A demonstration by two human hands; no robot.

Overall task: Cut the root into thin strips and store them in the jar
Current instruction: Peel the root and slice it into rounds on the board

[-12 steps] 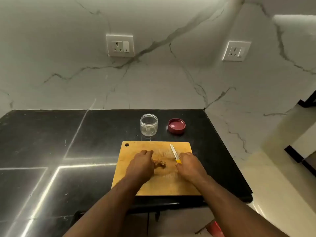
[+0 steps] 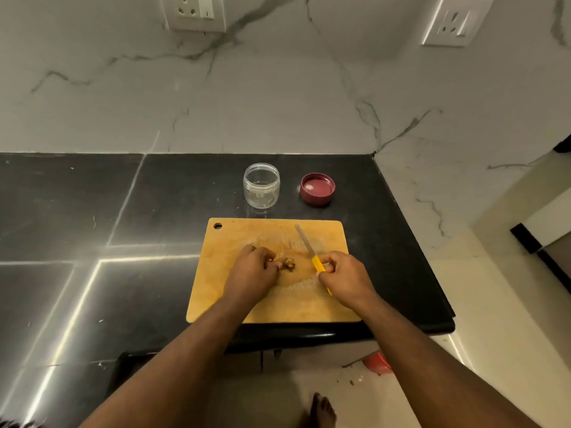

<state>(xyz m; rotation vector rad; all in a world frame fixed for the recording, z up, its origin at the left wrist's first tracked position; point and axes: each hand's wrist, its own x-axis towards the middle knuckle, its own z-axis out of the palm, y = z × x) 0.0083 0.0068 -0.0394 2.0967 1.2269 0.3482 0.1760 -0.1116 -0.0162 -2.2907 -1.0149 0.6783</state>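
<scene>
1. Head view looks down on a black stone counter (image 2: 92, 211) against a marble wall; a wooden cutting board (image 2: 247, 236) lies at its near edge.
2. Behind the board stand an uncapped clear jar (image 2: 261, 185), with nothing visible inside, and, just to its right, a red lid (image 2: 317, 189) lying upside down.
3. Left hand (image 2: 251, 274) rests on the board, fingertips pinching the left end of the root. Right hand (image 2: 346, 278) is clenched round the yellow handle of a knife (image 2: 312, 253), whose thin blade points away toward the board's far edge, well clear of the root.
4. Smallest of all, the root (image 2: 287, 263) is a knobbly brown piece at the board's middle, between the two hands.
5. Handling, as a judgement: it looks light, stiff and lumpy, likely to roll or skid under the blade. Holding it down at one end with curled fingertips, flattest side on the board, seems the safest grip.
6. Compared with half a second ago, the camera has tipped lower and closer; the hands, root and knife sit much as they did, and no cut shows yet.
</scene>
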